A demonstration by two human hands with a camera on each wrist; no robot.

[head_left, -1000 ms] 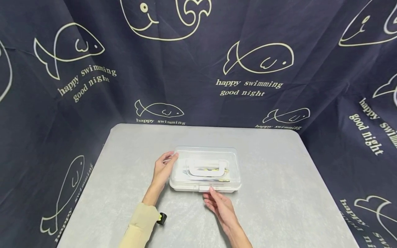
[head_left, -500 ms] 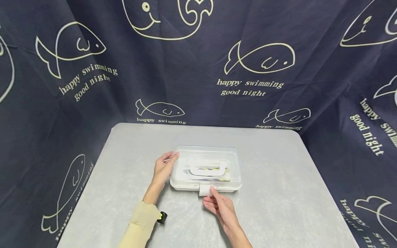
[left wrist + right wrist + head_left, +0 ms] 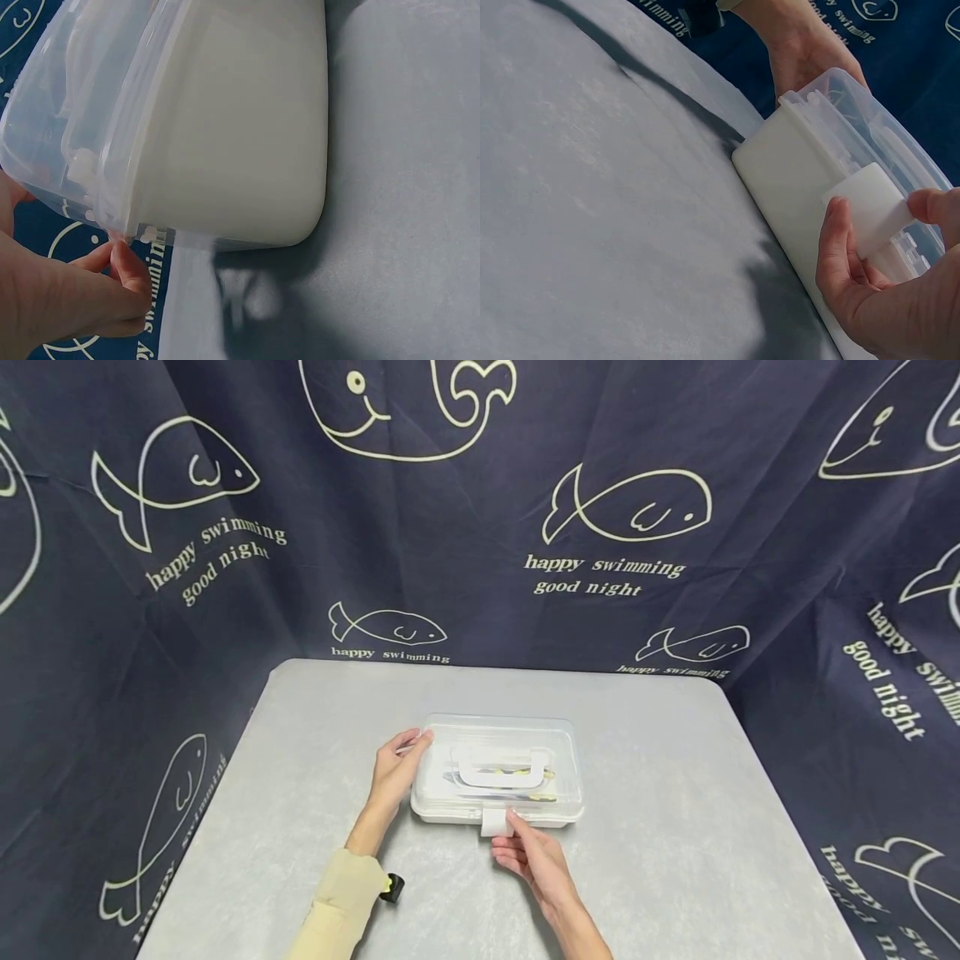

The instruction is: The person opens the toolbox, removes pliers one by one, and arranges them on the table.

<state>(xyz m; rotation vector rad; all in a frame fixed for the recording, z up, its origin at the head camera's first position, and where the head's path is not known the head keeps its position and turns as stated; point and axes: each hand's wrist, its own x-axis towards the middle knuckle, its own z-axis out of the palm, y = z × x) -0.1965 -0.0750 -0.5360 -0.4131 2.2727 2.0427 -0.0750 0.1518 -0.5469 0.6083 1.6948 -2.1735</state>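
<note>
A white plastic storage box (image 3: 450,816) with a clear lid (image 3: 498,731) stands on the table, its lid down. A white carry handle (image 3: 501,779) lies flat on top. Through the lid show slim dark-and-yellow items (image 3: 543,797), too blurred to name. At the box's left end my left hand (image 3: 393,770) grips the lid's rim; in the left wrist view its fingertips (image 3: 127,262) meet there. My right hand (image 3: 542,864) pinches the white front latch (image 3: 871,206), which sticks outward from the box. Its thumb is on the latch's upper edge, a finger on the lower.
The grey table (image 3: 660,793) extends around the box on all sides. Dark blue cloth (image 3: 487,527) with fish drawings hangs behind and beside it. A black device (image 3: 392,887) is strapped at the left wrist, by a pale yellow sleeve (image 3: 337,902).
The front latch has swung outward from the box under my right thumb, mostly within the first half second. My left hand and the box have stayed in place.
</note>
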